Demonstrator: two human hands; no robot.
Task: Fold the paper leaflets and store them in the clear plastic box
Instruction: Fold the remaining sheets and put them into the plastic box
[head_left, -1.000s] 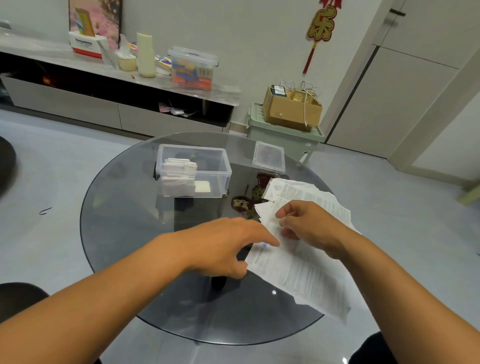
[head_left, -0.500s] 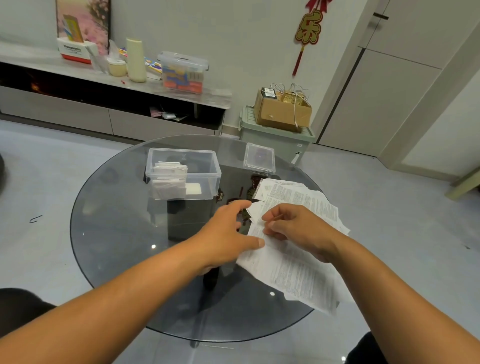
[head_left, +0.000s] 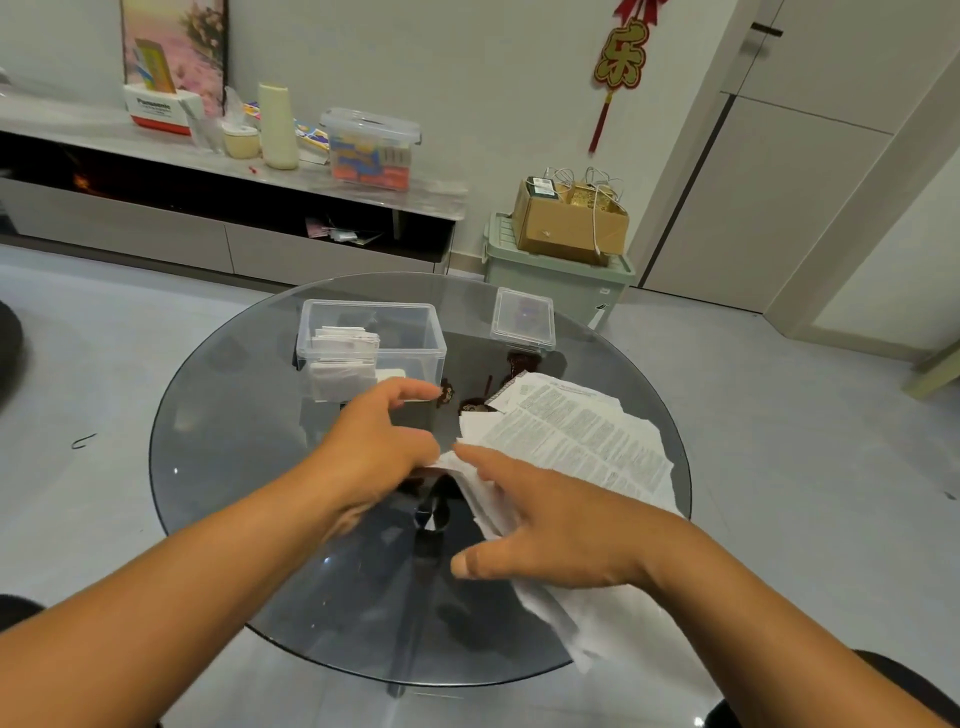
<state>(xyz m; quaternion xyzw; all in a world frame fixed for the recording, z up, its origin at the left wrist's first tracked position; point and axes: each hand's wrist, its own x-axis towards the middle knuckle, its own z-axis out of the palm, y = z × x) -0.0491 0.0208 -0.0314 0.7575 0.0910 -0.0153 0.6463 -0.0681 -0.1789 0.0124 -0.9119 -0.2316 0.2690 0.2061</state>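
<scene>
The right hand (head_left: 550, 540) lies nearest the viewer, palm down on the near part of the leaflet (head_left: 488, 499). Its fingers are extended and relaxed, not curled; the index finger points toward the far left along the paper's left edge, and the thumb sticks out to the left over the table (head_left: 218, 415). This hand presses the sheet; it does not pinch it.

The left hand (head_left: 379, 447) sits just beyond and to the left, touching the leaflet's far-left corner. Its index finger reaches forward and the other fingers curl downward at the paper's edge. Whether they actually pinch the corner cannot be told: the hand's back hides the contact.

The leaflet runs with its long axis from the near right, where its end overhangs the table rim, to the far left, where the two hands meet. It lies under the right hand and directly to the right of the left fingers.

The stack (head_left: 582, 431) of unfolded printed sheets lies just behind the right hand, touching or overlapping the leaflet.

The box (head_left: 415, 332) stands farther off, straight ahead of the left hand, open, with folded leaflets upright in its left portion. Its lid (head_left: 523, 319) rests to its right, apart from it.

Judgement: the left hand is nearer both the free corner and the box, so it suits the lifting and stowing, while the right hand anchors.
</scene>
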